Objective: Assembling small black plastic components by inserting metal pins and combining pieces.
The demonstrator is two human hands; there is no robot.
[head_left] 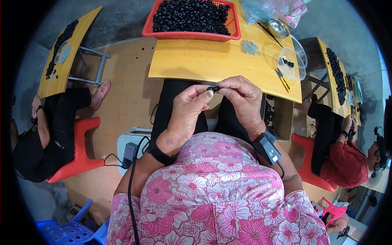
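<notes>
Sits at a yellow table (196,61), holding both hands close together above the lap, by the table's near edge. Pinches a small black part (212,89) between the thumb and fingertips of the left hand (188,107) and those of the right hand (244,100), clamping from both sides with fingertips nearly meeting. Cannot tell one piece from two joined pieces there: too small and partly covered by the fingers. Wears a black band (161,154) on the left wrist, a dark box (266,149) at the right wrist and a pink and white floral top (216,183).

On the table, has a red basket (192,37) toward the far side, heaped with black rings (190,16). Just beyond the basket's near right corner, has a loose patch of clear bits (250,47). Near the right edge, has a clear tub (300,72) holding a few black pieces (288,63), with a yellow-handled tool (285,83) lying just beside. Farther back, has a metal bowl (278,28) near a clear bag (257,11). To either side, has a seated person, left in black (34,157), right in red (345,165), each by another yellow table.
</notes>
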